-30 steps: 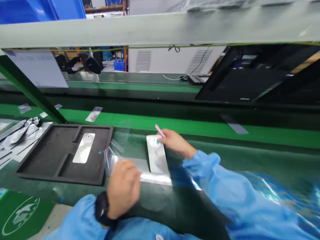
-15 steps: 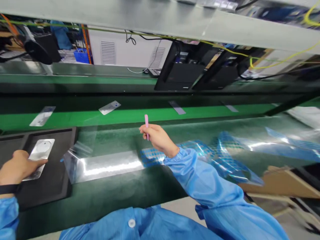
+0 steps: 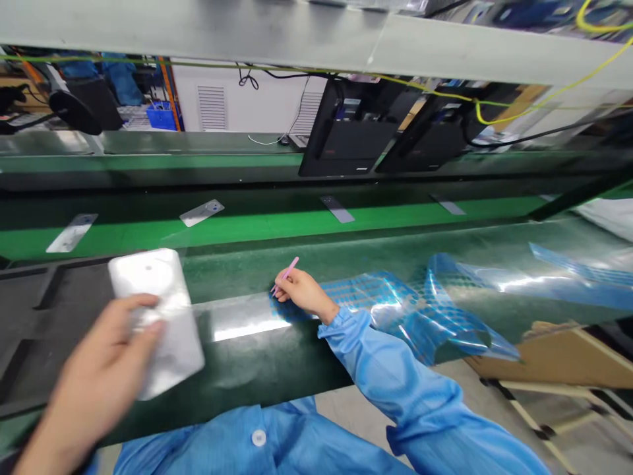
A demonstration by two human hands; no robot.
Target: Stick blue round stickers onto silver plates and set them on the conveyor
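Blurred silvery plate [image 3: 179, 333] masks tray edge

Clamped by the left hand [image 3: 106, 359], the plate hides the right side of a black tray [image 3: 20, 297], which the frame cuts off. Apart from it, the right hand [image 3: 307, 294] pinches pink tweezers [image 3: 291, 266] at the blue-patterned film [image 3: 373, 286]; tip contact is unclear.

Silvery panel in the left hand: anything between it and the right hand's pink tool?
Nothing visible stands between the silvery panel and the pink tool; a shiny strip lies flat on the bench below.
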